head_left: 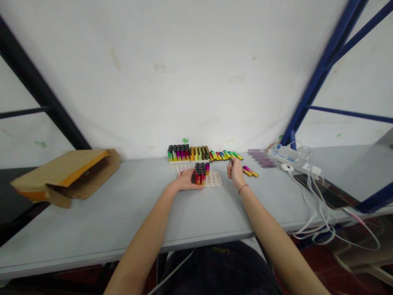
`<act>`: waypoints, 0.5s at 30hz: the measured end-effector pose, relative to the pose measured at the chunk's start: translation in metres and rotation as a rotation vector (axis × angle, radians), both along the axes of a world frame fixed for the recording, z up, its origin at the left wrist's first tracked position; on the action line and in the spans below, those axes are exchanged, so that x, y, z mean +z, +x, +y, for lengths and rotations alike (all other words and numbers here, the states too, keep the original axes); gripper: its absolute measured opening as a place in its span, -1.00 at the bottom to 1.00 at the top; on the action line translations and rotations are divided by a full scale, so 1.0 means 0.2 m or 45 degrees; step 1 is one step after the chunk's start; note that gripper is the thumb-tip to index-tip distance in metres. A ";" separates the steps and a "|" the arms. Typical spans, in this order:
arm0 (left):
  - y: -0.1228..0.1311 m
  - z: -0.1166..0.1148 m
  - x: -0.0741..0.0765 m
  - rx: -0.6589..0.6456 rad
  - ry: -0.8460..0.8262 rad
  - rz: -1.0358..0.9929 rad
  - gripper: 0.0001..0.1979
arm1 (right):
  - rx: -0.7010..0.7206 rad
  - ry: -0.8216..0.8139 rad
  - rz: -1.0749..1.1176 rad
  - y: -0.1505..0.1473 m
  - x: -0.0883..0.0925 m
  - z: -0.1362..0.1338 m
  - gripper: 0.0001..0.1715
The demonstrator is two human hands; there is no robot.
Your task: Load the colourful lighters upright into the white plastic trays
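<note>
My left hand (186, 180) is curled round the left end of a white tray (214, 179), its thumb along the near edge. In the left part of that tray several red lighters (200, 178) with black tops stand upright, with a purple-and-yellow lighter (208, 169) beside them; the round holes at the right show bare. Just right of the tray, my right hand (236, 175) is closed above the table on a lighter, of which only a small dark end shows. Two purple-and-yellow lighters (251, 171) lie beside the right hand.
Behind stand two filled lighter trays, one black-topped (178, 153), one yellowish (199, 153). A row of loose lighters (225, 155) lies right of them. An open cardboard box (67, 174) sits at left; a power strip (290, 155), white cables (313, 192) and a phone (327, 191) at right.
</note>
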State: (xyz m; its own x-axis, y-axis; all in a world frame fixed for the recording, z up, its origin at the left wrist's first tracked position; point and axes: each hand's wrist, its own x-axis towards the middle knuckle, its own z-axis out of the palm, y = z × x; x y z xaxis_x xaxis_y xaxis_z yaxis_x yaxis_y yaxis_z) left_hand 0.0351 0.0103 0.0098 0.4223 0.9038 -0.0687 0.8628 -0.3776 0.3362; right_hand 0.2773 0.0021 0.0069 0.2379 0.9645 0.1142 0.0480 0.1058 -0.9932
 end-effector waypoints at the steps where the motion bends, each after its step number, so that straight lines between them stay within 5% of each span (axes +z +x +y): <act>1: 0.00 0.00 0.00 0.001 0.001 0.000 0.00 | -0.017 -0.042 0.074 -0.01 0.01 0.00 -0.36; 10: 0.00 0.01 -0.01 -0.004 0.015 -0.009 0.01 | -0.101 -0.128 0.270 -0.04 0.04 -0.03 -0.40; 15: 0.00 0.01 -0.02 0.000 0.017 -0.009 0.02 | 0.175 0.066 0.032 -0.06 -0.02 -0.03 -0.38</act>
State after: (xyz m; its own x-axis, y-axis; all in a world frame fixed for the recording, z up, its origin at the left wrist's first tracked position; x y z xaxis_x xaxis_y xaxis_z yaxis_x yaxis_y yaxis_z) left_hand 0.0344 0.0126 0.0059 0.4227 0.9047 -0.0541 0.8606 -0.3819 0.3370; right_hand 0.2645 -0.0035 0.0020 0.1077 0.9812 0.1602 0.0047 0.1606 -0.9870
